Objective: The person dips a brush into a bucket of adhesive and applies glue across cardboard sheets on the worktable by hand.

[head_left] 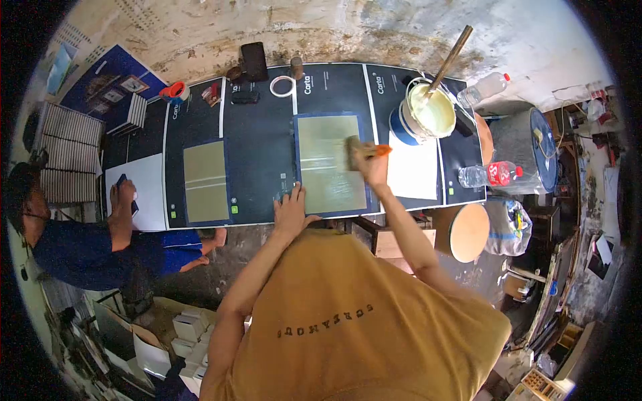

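On the desk (pixel 257 150), a panel (pixel 328 184) is apparently being coated — the brush (pixel 352 154) gripped by the right hand (pixel 373 167), the left hand (pixel 289 212) spread (by its near corner). Even strokes seem called for.

T-shirt (pixel 374 281): mustard-brown | chest lettering (pixel 326 324): dark capitals, "SCREAMOUS" | forearms (pixel 405 230): bare

The counter (pixel 257 194) is covered with black sheeting (pixel 257 137) printed "Carta". On it stands the bucket (pixel 404 123), a white sheet (pixel 414 175) just nearside of it. Left of the bucket lies a large blue-edged panel (pixel 324 187); farther left, a white ring (pixel 271 87) and a smaller blue-edged panel (pixel 206 167). Right of the bucket, nearside, lies a red-labelled bottle (pixel 498 174).
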`<state>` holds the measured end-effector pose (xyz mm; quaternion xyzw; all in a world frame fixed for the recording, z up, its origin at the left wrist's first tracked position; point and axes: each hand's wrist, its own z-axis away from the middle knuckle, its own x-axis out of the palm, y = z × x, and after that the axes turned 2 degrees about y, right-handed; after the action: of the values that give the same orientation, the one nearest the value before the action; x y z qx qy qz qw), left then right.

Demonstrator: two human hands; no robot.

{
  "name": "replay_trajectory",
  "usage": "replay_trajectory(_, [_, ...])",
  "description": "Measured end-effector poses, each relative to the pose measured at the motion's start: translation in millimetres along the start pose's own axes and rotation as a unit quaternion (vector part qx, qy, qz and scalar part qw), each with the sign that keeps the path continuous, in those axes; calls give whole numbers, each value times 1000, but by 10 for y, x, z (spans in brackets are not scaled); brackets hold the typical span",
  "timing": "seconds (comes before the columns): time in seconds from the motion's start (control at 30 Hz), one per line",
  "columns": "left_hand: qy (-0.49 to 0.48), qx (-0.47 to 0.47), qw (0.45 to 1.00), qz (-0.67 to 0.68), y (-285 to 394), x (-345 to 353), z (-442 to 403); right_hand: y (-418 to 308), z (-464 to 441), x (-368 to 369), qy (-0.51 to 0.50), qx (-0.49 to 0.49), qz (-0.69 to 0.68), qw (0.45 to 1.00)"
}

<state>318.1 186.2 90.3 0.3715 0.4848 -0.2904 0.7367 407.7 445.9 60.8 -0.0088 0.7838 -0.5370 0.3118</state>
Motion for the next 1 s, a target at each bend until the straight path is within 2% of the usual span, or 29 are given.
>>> replay_trajectory(0.03, [1,3,1000,5,-7,4,34,230,-52,-213,-3,1,-29,1000])
replay_trajectory(0.07, [4,6,1000,11,-15,5,43,259,-127,-446,-7,0,14,1000])
replay_trajectory(0.1, [11,7,1000,17,-18,-1,21,326,-178,-581,35,-3,84,996])
replay_trajectory(0.13, [13,6,1000,27,-25,6,4,-24,-219,-737,40,30,92,994])
replay_trajectory(0.2, [10,6,999,45,-37,49,19,-153,-217,-654,65,-35,-11,997])
replay_trajectory(0.27, [28,18,999,35,-73,103,19,-249,-39,-277,22,-2,-106,994])
replay_trajectory(0.3, [37,26,999,28,-79,112,1,-406,129,-99,19,-18,-20,999])
replay_trajectory(0.33, [35,31,999,25,-75,104,-23,-668,273,12,5,-25,12,1000])
replay_trajectory(0.4, [29,37,999,22,-85,78,-32,-459,497,156,-25,18,-18,999])
replay_trajectory(0.5, [16,46,999,10,-95,0,-71,33,592,-260,-9,88,-5,996])
replay_trajectory(0.6, [60,62,996,31,-130,80,-47,-249,505,-848,57,131,36,989])
replay_trajectory(0.7, [57,67,996,30,-117,47,-66,-614,624,-659,103,57,-54,992])
replay_trajectory(0.73, [51,71,996,33,-107,41,-68,-518,749,-458,89,14,-4,996])
replay_trajectory(0.77, [47,77,995,33,-115,25,-87,-573,874,-255,69,36,-40,996])
replay_trajectory(0.8, [41,85,995,33,-128,14,-105,-615,950,-150,43,-48,47,997])
replay_trajectory(0.87, [27,95,995,17,-153,36,-137,-494,1132,-192,-16,73,4,997])
replay_trajectory(0.93, [16,95,995,11,-139,41,-186,-420,1206,-583,52,119,53,990])
replay_trajectory(0.97, [7,92,996,11,-120,13,-198,-520,1188,-742,125,78,102,984])
replay_trajectory(1.0, [-5,90,996,8,-130,0,-167,-645,1212,-912,123,193,98,969])
